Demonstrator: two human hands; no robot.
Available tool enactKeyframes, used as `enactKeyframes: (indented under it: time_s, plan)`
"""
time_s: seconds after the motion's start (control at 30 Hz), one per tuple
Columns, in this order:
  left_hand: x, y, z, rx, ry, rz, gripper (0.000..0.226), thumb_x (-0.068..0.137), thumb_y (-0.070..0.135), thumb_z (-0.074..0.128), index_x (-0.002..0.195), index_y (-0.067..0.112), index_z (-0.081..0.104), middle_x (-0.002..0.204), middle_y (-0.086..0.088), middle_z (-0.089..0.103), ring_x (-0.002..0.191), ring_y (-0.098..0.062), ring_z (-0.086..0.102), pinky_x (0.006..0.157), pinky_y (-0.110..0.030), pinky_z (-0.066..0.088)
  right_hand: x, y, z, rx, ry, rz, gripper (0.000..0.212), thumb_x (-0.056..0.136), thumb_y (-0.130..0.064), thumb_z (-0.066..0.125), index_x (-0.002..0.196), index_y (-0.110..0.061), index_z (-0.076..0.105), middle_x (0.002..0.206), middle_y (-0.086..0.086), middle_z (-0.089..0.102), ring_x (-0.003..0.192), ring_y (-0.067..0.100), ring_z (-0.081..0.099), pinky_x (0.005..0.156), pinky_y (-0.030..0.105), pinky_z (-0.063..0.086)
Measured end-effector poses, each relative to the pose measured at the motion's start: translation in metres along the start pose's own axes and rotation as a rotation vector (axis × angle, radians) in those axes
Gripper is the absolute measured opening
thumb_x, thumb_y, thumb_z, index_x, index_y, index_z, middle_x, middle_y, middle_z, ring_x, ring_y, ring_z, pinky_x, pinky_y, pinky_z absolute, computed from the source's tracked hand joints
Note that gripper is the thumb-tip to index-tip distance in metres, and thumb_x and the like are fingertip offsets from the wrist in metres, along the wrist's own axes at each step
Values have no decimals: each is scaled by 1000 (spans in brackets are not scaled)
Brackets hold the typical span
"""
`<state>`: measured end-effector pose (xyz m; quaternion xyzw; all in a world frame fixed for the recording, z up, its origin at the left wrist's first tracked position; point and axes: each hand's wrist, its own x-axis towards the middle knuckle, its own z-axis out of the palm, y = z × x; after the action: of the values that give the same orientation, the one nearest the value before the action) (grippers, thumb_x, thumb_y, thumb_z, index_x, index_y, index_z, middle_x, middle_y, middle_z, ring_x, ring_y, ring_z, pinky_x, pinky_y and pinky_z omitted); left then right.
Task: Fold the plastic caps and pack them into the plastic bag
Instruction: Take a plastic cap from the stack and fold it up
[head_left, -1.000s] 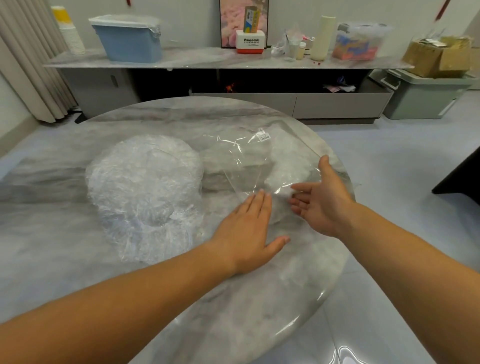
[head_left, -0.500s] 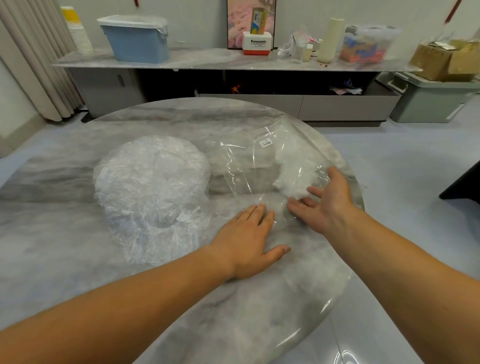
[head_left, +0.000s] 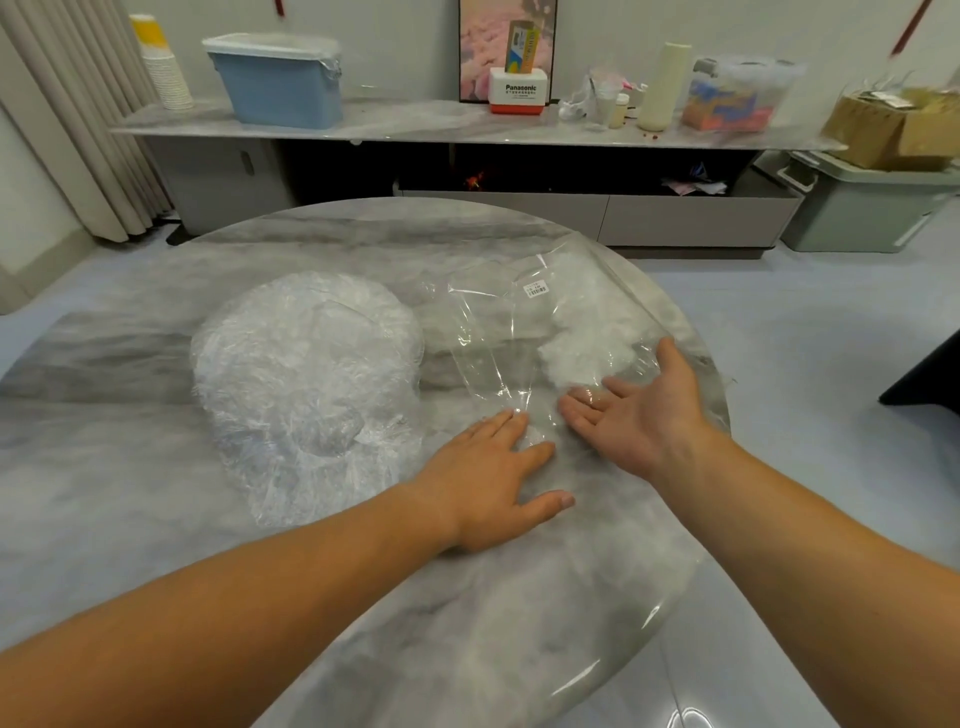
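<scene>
Left hand (head_left: 483, 467): lay flat with straight fingers, clasped nothing, pressed the near edge of the plastic bag (head_left: 498, 332) onto the table (head_left: 156, 519).
Right hand (head_left: 649, 410): lay open, palm turned inward, gripped nothing; with fingertips (head_left: 584, 401) seemingly veiled by film, so probably slid just inside the bag's mouth (hard to settle through the glare).
Right-hand change: hovered raised and clear of the bag's right edge a second before; since then dropped and pushed forward toward the white wad.
Left-hand change: barely any; kept pinning the same edge.
Meaning: read as tamping packed caps deeper or holding the mouth open, not folding; one batch judged in, most of the work left.
Folded caps (head_left: 582, 348): sat as a white crumpled wad inside the bag, just beyond the right fingertips.
Loose caps (head_left: 306, 374): lay heaped, round and unfolded, left of the bag and near the left forearm.
Bag position: spread flat on the table's right side, close to the rim, with a small sticker (head_left: 535, 289) on top.
Surroundings: sideboard (head_left: 415, 122) behind, bearing a blue bin (head_left: 280, 83), stacked paper cups (head_left: 161, 67) and a Panasonic box (head_left: 518, 91).
Obstacles: nothing solid between hands and heap; clingy film and the nearby rim judged the likelier snags.
</scene>
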<state>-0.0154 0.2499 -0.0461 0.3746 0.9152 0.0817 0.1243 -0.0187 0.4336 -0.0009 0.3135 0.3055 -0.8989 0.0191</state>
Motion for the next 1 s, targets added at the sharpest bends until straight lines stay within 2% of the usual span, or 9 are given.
enactKeyframes:
  time_s: [0.13, 0.27, 0.37, 0.47, 0.67, 0.77, 0.83, 0.9, 1.0]
  plan:
    - [-3, 1, -4, -5, -8, -21, 73, 96, 72, 28, 157, 32, 26, 169, -6, 2, 156, -18, -6, 125, -37, 5, -10, -1, -3, -151, 123, -85, 82, 100, -57, 48, 159, -10, 16, 153, 31, 35, 136, 48, 44, 116, 52, 37]
    - [-17, 7, -13, 11, 45, -21, 79, 97, 71, 28, 159, 25, 17, 170, -4, 0, 156, -17, -5, 126, -39, 8, -30, -1, -3, -457, 260, -228, 59, 103, -40, 47, 151, -7, 36, 137, 26, 55, 120, 38, 61, 102, 42, 50]
    - [-44, 0, -22, 6, 154, -36, 77, 98, 68, 26, 158, 20, 21, 167, -4, 16, 154, -18, 9, 124, -36, 15, -43, -1, -1, -704, 329, -376, 40, 97, -25, 49, 125, 4, 56, 97, 15, 64, 83, 31, 67, 73, 33, 51]
    - [-85, -20, -25, 83, 212, -85, 77, 92, 69, 15, 146, 21, 40, 156, -4, 36, 144, -23, 32, 117, -37, 29, -54, 14, 7, -1002, 170, -428, 18, 96, -24, 53, 93, -8, 62, 86, 10, 59, 69, 21, 62, 67, 32, 47]
    - [-166, -65, -11, 98, 217, -281, 68, 89, 68, 18, 118, 24, 60, 126, 3, 51, 114, -21, 51, 93, -32, 42, -70, 87, 33, -1336, -361, -227, 32, 100, -44, 54, 99, -20, 75, 108, -6, 69, 96, 12, 63, 84, 30, 50]
    - [-183, -77, -4, 83, 76, -267, 74, 84, 72, 12, 123, 27, 57, 122, 7, 49, 114, -16, 50, 95, -29, 41, -73, 116, 36, -1507, -591, -314, 41, 103, -51, 45, 106, -25, 77, 131, -15, 60, 127, 7, 51, 107, 27, 40]
    - [-191, -79, -1, 102, 30, -219, 75, 85, 71, 12, 129, 27, 54, 130, 5, 48, 118, -16, 47, 100, -30, 41, -75, 130, 34, -1759, -722, -375, 47, 106, -51, 35, 115, -26, 74, 146, -14, 48, 143, 5, 29, 117, 25, 23]
    - [-197, -81, 1, 123, 25, -184, 74, 87, 71, 13, 132, 27, 53, 136, 4, 46, 122, -16, 46, 103, -30, 39, -73, 139, 26, -2038, -803, -434, 53, 105, -55, 26, 125, -29, 68, 158, -12, 36, 149, 9, 15, 123, 35, 14]
    - [-204, -80, 1, 109, 9, -168, 77, 88, 71, 13, 135, 25, 53, 140, 5, 45, 125, -15, 45, 105, -27, 36, -77, 145, 9, -2218, -852, -530, 58, 103, -60, 19, 133, -33, 62, 159, -14, 36, 148, 10, 19, 120, 41, 20]
